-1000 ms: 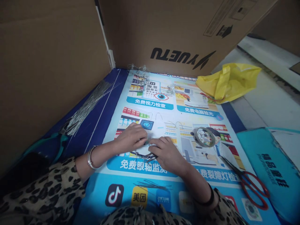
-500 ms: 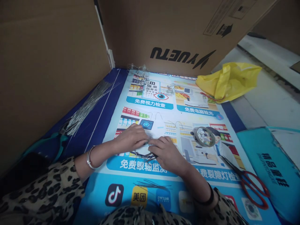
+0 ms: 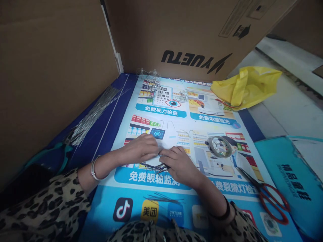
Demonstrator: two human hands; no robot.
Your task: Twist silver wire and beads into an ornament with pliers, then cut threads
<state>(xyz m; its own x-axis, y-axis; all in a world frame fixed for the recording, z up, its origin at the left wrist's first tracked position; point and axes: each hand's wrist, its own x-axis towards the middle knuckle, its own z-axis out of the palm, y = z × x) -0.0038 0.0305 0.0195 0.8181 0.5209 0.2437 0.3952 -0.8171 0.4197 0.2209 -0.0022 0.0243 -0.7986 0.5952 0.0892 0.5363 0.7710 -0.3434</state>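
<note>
Brown cardboard panels rise behind the blue table, one printed YUETU upside down, and a printed poster covers most of the tabletop I see through the head camera. On my feed the left hand, a silver bracelet at its wrist, has its fingers curled and pinched. My right hand, with a black band on the wrist, meets it nearly fingertip to fingertip. Both grip a small wire piece between them, over the poster's middle; the fingers hide most of it, so I cannot tell its shape. Under the right fingers pokes a dark metal thing; I cannot tell whether the palm grasps it. Short straight wires lie nearer the wearer, and two bent wires lie just beyond the hands. Farther off I see a tangle of shaped wire and a smaller cluster to its right. At left, long wires lie in a bundle, teal-handled pliers at their near end. To the right are a round ring, red-handled scissors, a yellow bag and a teal packet.
</note>
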